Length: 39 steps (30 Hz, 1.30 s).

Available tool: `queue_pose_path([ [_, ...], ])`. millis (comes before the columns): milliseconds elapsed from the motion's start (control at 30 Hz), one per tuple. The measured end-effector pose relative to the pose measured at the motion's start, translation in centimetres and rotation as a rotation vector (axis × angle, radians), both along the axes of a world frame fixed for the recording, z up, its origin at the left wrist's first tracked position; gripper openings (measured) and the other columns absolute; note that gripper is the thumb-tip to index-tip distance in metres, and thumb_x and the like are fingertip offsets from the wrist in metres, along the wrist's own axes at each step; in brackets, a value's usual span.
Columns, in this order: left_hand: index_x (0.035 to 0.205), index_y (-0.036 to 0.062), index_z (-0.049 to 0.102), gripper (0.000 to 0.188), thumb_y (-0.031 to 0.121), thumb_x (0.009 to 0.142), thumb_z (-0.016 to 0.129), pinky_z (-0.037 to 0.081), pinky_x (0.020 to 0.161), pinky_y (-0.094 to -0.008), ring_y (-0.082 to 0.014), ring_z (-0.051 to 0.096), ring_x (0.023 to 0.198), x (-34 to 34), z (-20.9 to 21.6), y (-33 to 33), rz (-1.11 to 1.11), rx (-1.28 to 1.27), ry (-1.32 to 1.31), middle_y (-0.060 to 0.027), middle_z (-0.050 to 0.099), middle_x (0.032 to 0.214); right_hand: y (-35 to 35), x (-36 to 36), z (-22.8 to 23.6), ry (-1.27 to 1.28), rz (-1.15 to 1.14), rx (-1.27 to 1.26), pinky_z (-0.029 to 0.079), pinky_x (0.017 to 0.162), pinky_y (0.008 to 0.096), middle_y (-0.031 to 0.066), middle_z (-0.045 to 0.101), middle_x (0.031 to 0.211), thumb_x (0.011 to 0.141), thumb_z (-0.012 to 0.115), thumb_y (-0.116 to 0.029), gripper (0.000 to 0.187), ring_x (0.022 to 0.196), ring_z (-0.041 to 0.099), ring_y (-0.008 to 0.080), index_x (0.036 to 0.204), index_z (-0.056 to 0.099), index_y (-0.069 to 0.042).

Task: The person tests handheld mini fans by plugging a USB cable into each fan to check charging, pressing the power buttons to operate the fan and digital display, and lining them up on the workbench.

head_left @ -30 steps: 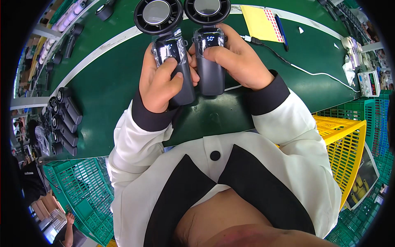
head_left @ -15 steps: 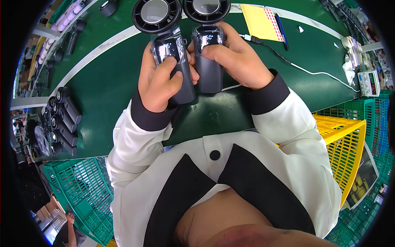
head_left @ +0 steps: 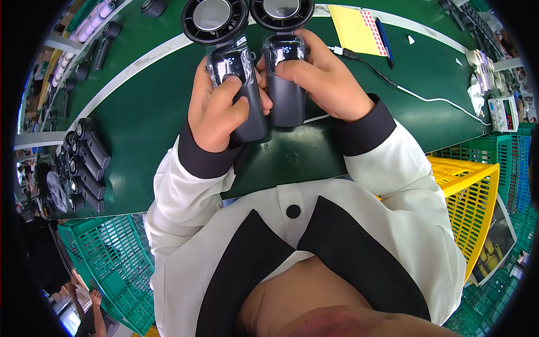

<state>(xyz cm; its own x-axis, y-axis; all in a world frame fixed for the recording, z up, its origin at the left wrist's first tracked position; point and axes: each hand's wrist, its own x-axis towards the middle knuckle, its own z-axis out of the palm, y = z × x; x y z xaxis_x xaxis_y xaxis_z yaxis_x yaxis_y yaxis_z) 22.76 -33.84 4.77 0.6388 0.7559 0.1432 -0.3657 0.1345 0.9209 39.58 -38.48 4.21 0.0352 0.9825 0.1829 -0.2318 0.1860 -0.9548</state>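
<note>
Two dark grey handheld fans are held side by side above the green table, their round black heads at the top of the view. My left hand (head_left: 219,112) is wrapped round the left handheld fan (head_left: 250,121), its thumb on the front just under the lit display. Round the right handheld fan (head_left: 288,104) my right hand (head_left: 323,76) is closed, thumb pressed below its lit display. Clear film covers the front of the left fan's upper handle. Fingertips behind the fans are partly hidden.
Several more handheld fans (head_left: 92,151) lie at the table's left edge. Beyond my right hand are a yellow pad (head_left: 356,28), a blue pen (head_left: 385,42) and a white cable (head_left: 432,97) running to a small meter (head_left: 503,114). Yellow (head_left: 477,224) and green baskets (head_left: 112,269) flank me.
The digits on the right fan's display have changed. Both hands and both fans stay almost where they were. At lower left, another person's arm has shifted slightly.
</note>
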Motion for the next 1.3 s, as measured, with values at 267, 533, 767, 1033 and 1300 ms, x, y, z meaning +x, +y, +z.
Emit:
queue_pose_path([
  [267,0.119,-0.0015,0.027,0.053,-0.009,0.068,0.032,0.048,0.067,-0.0312,-0.0246,0.056,0.068,-0.1,-0.3,0.2,-0.018,0.002,-0.023,-0.0193,0.053,0.093,0.1,0.0,-0.1,-0.004,0.006,0.003,0.047,0.072,0.0326,0.0169,0.057,0.092,0.08,0.046,-0.001,0.039,0.077,0.057,0.0233,0.118,0.037,0.003],
  [533,0.111,-0.0046,0.037,0.038,0.001,0.074,0.043,0.048,0.063,-0.0302,-0.0238,0.056,0.069,-0.5,-0.6,0.6,0.166,0.123,0.099,-0.0194,0.053,0.093,1.5,-0.5,0.4,0.106,0.026,-0.136,0.047,0.068,0.031,0.0174,0.057,0.087,0.081,0.049,-0.006,0.033,0.075,0.057,0.0217,0.112,0.042,0.002],
  [767,0.095,-0.0065,0.053,0.033,0.019,0.075,0.058,0.046,0.058,-0.0262,-0.0208,0.057,0.067,-0.4,0.0,3.6,0.613,0.113,0.548,-0.012,0.057,0.077,6.0,-2.3,0.3,-0.07,-0.03,-0.366,0.046,0.069,0.0255,0.0149,0.056,0.082,0.082,0.052,-0.023,0.034,0.076,0.058,0.019,0.1,0.05,0.005],
  [1033,0.092,-0.0075,0.055,0.044,0.032,0.073,0.058,0.047,0.062,-0.0329,-0.0306,0.058,0.067,-0.3,-2.2,5.0,0.599,0.274,1.008,-0.0195,0.06,0.078,7.3,-2.7,-0.9,-0.753,-0.182,-0.487,0.048,0.064,0.0331,0.0182,0.059,0.08,0.085,0.043,-0.039,0.045,0.073,0.06,0.0292,0.089,0.055,0.004],
  [1300,0.087,-0.0028,0.058,0.04,0.035,0.078,0.051,0.047,0.066,-0.0388,-0.0363,0.057,0.071,-0.6,-2.3,4.9,0.656,0.481,1.276,-0.0194,0.059,0.083,7.1,-1.9,-3.3,-1.228,-0.335,-0.144,0.046,0.061,0.0447,0.0228,0.062,0.081,0.092,0.035,-0.04,0.045,0.075,0.058,0.042,0.093,0.049,0.002],
])
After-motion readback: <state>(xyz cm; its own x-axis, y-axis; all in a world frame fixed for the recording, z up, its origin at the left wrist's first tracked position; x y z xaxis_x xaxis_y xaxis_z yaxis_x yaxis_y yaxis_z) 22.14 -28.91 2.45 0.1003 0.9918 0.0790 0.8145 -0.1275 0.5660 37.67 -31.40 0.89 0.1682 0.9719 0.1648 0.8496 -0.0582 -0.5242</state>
